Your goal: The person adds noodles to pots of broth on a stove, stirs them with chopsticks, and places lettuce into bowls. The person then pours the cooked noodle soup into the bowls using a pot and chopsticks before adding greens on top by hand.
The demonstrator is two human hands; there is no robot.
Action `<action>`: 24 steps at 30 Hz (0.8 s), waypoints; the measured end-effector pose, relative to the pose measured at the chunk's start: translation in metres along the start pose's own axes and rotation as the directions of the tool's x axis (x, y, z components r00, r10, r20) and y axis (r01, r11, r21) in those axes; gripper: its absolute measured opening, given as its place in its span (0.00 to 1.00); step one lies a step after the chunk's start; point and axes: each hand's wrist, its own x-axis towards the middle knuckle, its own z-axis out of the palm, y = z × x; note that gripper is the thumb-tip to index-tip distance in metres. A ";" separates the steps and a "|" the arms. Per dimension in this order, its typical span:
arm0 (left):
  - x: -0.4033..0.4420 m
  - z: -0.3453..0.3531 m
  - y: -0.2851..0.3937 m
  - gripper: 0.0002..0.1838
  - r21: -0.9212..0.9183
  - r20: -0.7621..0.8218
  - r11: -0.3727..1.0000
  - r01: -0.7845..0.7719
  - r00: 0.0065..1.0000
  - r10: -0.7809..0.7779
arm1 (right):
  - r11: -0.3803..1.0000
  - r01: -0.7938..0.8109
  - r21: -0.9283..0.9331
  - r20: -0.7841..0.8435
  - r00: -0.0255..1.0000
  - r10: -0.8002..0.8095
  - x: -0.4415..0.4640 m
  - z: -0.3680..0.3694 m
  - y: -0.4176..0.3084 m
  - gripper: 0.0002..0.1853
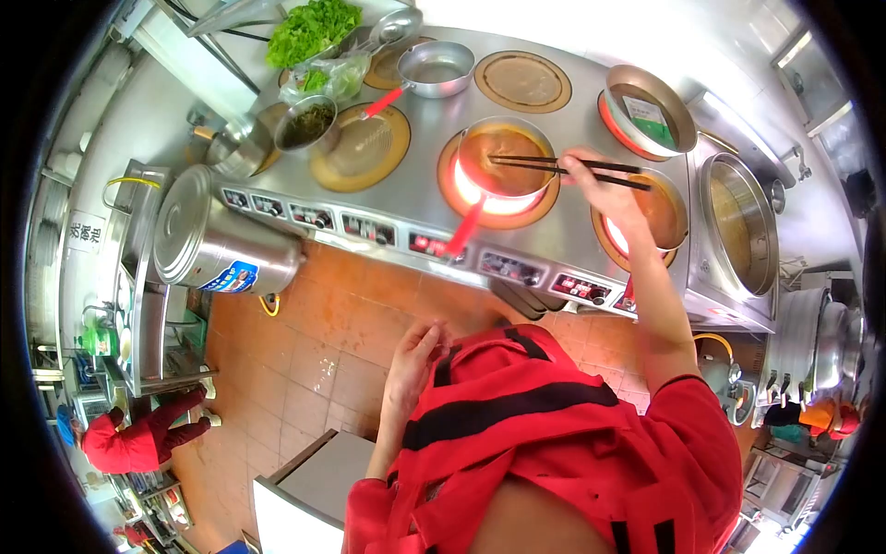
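My right hand (598, 189) is closed on a pair of dark chopsticks (604, 171). Their tips reach left into orange-brown soup in a metal saucepan (466, 138), which sits over a glowing burner. The pan's red handle (467, 227) points toward the front edge. Just below my right forearm's reach, a second pan of similar soup (666, 205) stands over another glowing burner. My left hand (420, 349) hangs in front of my red apron (508, 406), away from the stove, its fingers drawn together with nothing visible in them.
Behind stand a metal pan (437, 72) and a pan holding a green packet (646, 118). Lettuce (314, 30) and a pot of dark greens (307, 125) are at left. A large pot (738, 222) stands right, a steel barrel (217, 231) left. Another person (138, 439) is far left.
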 end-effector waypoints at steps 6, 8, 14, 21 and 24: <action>0.014 0.010 0.011 0.12 0.123 0.067 0.992 0.018 0.997 -0.027 | 0.993 -0.080 0.082 -0.053 0.995 0.085 -0.009 -0.013 -0.036 0.12; 0.017 0.020 0.012 0.12 0.107 0.081 0.994 0.020 0.996 -0.029 | 0.989 -0.140 0.036 0.015 0.990 0.140 -0.009 -0.004 -0.032 0.12; 0.019 0.025 0.011 0.12 0.064 0.096 0.998 0.026 0.995 -0.032 | 0.985 -0.108 -0.136 -0.073 0.992 0.098 -0.024 -0.027 -0.027 0.11; 0.021 0.017 0.002 0.12 0.036 0.130 0.998 0.047 0.990 -0.052 | 0.985 -0.086 -0.148 -0.205 0.977 0.055 -0.027 -0.040 -0.032 0.12; 0.023 0.020 0.002 0.12 0.066 0.106 0.997 0.046 0.993 -0.052 | 0.980 -0.166 -0.108 -0.111 0.982 0.154 -0.024 -0.017 -0.032 0.12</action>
